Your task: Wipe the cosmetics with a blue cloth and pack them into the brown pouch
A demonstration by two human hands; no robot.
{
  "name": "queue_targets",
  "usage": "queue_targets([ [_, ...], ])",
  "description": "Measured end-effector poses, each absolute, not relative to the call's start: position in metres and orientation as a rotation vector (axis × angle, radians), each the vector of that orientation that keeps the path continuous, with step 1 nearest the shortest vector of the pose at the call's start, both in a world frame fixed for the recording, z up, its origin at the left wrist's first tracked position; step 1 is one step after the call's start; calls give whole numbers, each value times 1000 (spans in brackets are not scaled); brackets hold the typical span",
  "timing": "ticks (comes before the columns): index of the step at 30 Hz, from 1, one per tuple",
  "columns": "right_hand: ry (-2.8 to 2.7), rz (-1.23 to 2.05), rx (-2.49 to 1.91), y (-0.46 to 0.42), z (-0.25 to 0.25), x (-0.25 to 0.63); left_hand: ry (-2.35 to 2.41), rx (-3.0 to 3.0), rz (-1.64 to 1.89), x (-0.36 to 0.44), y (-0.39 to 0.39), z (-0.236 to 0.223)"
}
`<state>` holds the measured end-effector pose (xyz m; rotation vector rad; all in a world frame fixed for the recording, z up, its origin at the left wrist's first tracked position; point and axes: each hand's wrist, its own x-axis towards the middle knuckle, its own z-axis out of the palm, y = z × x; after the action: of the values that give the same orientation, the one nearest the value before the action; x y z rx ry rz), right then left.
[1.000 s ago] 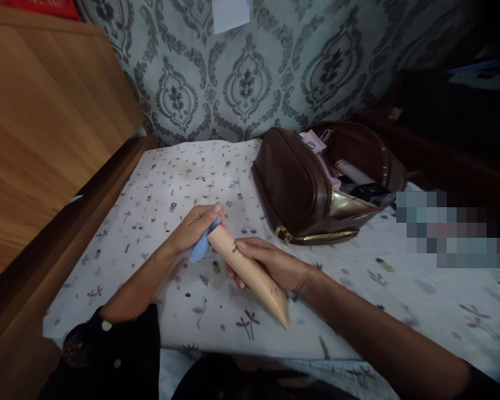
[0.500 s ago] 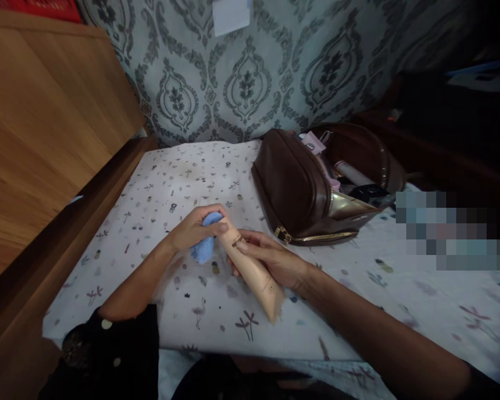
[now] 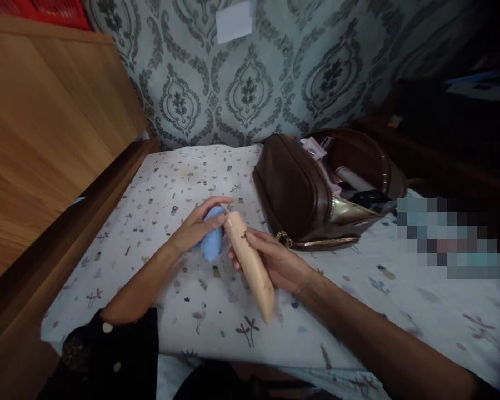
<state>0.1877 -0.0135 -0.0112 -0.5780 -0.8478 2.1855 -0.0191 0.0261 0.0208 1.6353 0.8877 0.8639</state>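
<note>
My right hand (image 3: 275,261) grips a beige cosmetic tube (image 3: 250,264), holding it slanted over the patterned white cloth (image 3: 170,183) with its cap end pointing up and away. My left hand (image 3: 195,228) is closed on a small blue cloth (image 3: 212,241) and presses it against the upper end of the tube. Both hands hover just above the cloth-covered surface, left of a brown bag.
An open brown zip bag (image 3: 300,191) with gold trim lies to the right, with several small items showing inside. A wooden board (image 3: 45,128) runs along the left. Patterned grey wallpaper (image 3: 250,83) stands behind. The far right is dark.
The tube has turned more upright in my right hand, and my left hand has worked the blue cloth up and around its upper end.
</note>
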Motion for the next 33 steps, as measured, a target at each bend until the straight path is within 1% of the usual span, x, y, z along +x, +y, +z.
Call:
queue_targets([
  [4,-743,2088,-631,-10,-15,185,1133,1682,1104,-8,21,12],
  [6,-722,2064,-643,-9,-17,184,1215,1718,1133,-1,16,9],
  [9,-722,2014,-648,-8,-20,183,1223,1869,1119,7,10,6],
  [12,-734,1974,-636,-6,-23,181,1202,2033,1202,10,8,1],
  [15,-724,1964,-612,-4,-24,179,1181,2066,1223,12,9,-2],
  [22,-627,1889,-640,0,-30,181,1010,2129,977,8,2,10],
  [29,-536,1838,-678,3,-32,188,843,1906,423,-18,-24,20],
  [33,-544,1846,-665,0,-27,185,928,1561,437,-18,-31,15],
])
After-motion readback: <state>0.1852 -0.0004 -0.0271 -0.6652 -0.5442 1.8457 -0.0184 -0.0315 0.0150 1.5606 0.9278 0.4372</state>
